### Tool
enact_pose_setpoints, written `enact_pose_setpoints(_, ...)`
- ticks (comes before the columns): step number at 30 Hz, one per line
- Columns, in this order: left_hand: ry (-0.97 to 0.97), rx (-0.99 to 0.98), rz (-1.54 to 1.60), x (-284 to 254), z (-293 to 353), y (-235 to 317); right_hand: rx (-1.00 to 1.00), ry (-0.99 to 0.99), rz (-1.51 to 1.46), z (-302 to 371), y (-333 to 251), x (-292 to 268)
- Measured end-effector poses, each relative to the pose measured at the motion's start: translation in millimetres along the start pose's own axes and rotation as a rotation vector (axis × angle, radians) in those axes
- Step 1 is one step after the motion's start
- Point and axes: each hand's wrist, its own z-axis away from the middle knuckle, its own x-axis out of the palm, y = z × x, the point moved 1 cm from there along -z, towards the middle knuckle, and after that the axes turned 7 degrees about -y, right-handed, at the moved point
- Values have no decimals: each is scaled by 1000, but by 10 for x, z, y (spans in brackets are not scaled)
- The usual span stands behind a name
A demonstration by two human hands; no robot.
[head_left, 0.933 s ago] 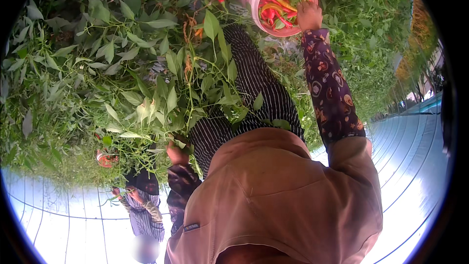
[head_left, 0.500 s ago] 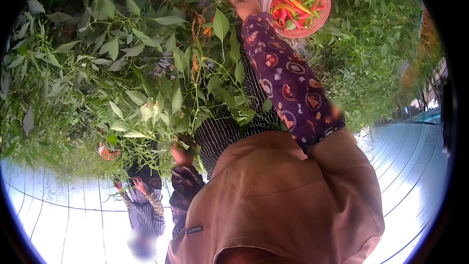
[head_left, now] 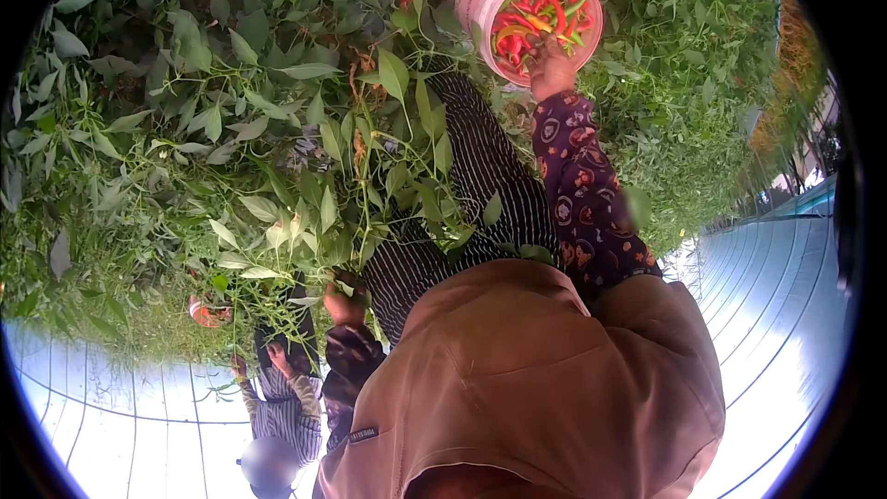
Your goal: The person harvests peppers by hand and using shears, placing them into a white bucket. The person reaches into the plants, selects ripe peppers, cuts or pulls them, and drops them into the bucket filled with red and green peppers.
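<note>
A pale bucket (head_left: 499,0) stands at the top, tilted so that its mouth shows. Red, green and yellowish chili peppers (head_left: 554,5) fill it. My right hand (head_left: 552,69) reaches in over its near rim, fingers apart and touching the peppers; I make out nothing held in them. Lower down on the left, my left hand (head_left: 344,303) has its fingers curled in among the leaves of a chili plant (head_left: 296,231). Leaves partly hide those fingers, and what they hold cannot be made out.
Dense green plants (head_left: 166,120) spread across the left, and more foliage (head_left: 684,102) grows on the right. At lower left another person (head_left: 282,407) in a striped top is among the plants, near an orange-red container (head_left: 205,312). My striped trouser legs (head_left: 490,166) lie between.
My right hand has moved from a red chili among the leaves, rightward and down into the bucket's mouth. My left hand stays at about the same place.
</note>
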Motion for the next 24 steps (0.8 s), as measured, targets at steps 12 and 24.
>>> enact_pose_setpoints(12,32,598,-1900,-342,-45,77,-812,-384,1102,-421,589,1728)
enact_pose_setpoints(24,271,132,-2148,921,-313,432,-909,-790,2180,-623,1472,2376)
